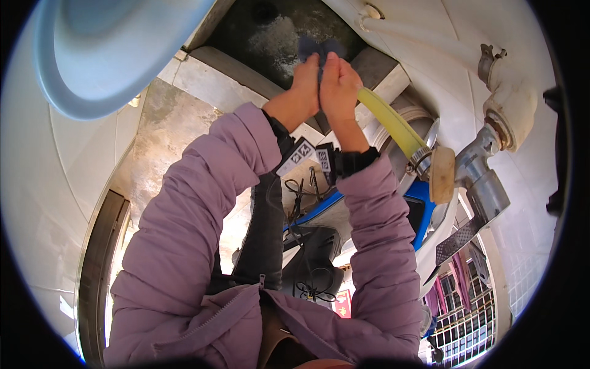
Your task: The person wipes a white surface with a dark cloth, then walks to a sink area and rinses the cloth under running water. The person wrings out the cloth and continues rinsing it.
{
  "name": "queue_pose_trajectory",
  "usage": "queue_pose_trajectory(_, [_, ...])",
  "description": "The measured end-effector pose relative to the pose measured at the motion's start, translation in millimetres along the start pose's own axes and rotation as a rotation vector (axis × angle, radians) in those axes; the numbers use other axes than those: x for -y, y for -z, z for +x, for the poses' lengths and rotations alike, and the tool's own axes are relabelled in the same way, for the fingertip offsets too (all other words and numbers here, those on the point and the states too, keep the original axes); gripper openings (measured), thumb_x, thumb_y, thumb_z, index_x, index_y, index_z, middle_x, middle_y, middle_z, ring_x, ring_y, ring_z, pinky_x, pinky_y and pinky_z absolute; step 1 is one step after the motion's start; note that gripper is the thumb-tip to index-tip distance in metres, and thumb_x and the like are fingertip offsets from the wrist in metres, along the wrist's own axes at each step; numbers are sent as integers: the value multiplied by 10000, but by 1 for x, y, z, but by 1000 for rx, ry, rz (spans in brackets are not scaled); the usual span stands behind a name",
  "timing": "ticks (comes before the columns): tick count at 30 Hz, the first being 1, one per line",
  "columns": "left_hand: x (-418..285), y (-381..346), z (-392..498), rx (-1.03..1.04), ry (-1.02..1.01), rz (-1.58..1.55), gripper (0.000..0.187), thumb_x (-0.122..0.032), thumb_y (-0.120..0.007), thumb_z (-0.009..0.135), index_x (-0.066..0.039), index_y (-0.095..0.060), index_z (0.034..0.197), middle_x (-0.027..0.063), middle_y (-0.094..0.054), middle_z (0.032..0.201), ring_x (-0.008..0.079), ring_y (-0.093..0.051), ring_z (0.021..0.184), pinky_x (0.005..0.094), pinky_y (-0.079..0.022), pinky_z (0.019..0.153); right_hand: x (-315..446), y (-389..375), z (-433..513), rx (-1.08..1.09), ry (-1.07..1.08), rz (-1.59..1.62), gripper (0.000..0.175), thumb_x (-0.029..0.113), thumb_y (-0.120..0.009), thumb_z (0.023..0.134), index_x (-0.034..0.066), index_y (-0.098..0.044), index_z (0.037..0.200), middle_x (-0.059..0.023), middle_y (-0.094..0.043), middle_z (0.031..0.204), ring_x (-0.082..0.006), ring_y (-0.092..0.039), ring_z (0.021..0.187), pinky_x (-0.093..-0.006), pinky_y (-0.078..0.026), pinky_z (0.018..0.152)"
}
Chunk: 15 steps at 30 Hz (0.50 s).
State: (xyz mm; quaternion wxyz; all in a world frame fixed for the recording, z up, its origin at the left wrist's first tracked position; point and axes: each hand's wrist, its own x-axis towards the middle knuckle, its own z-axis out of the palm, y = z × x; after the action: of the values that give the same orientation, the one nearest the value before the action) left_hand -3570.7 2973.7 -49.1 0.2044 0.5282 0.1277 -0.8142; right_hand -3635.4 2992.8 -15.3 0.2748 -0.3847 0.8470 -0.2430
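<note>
My left hand [302, 92] and my right hand [340, 90] are pressed close together, gripping a dark grey cloth [309, 48] between them. Two ends of the cloth stick out past my fingertips. Beneath it is a dark, wet concrete basin [269, 44] with pale patches on its bottom. A yellow hose [392, 121] runs from a metal tap fitting [484, 184] to behind my right hand. Whether that hand touches the hose is hidden. Both wrists wear black bands with small printed code tags.
A light blue plastic basin [73, 104] hangs into view at upper left. The concrete basin has a raised tiled rim [221, 90]. White pipes [511, 106] run along the right wall. Cables [297, 203] and a blue-edged object [419, 221] lie under my right arm.
</note>
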Motion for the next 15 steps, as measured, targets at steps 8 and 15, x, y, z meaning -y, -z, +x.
queue_pose_trajectory(8, [-16, 3, -15, 86, -5, -29, 400, -476, -427, 863, -136, -515, 1053, 12, -566, 989, 149, -555, 874, 344, -449, 745, -11, 23, 30, 43, -105, 180, 212, 214, -513, 860, 19, -549, 784, -117, -551, 641, -195, -544, 599, -315, -423, 556])
queue_pose_trajectory(15, [-22, 15, -5, 388, 243, -106, 481, -565, -416, 833, -118, -543, 957, 42, -572, 923, 188, -556, 817, 337, -462, 733, 23, 7, -7, 227, 210, 347, 107, 125, -596, 805, 28, -569, 772, 12, -548, 659, -75, -475, 636, -237, -420, 613])
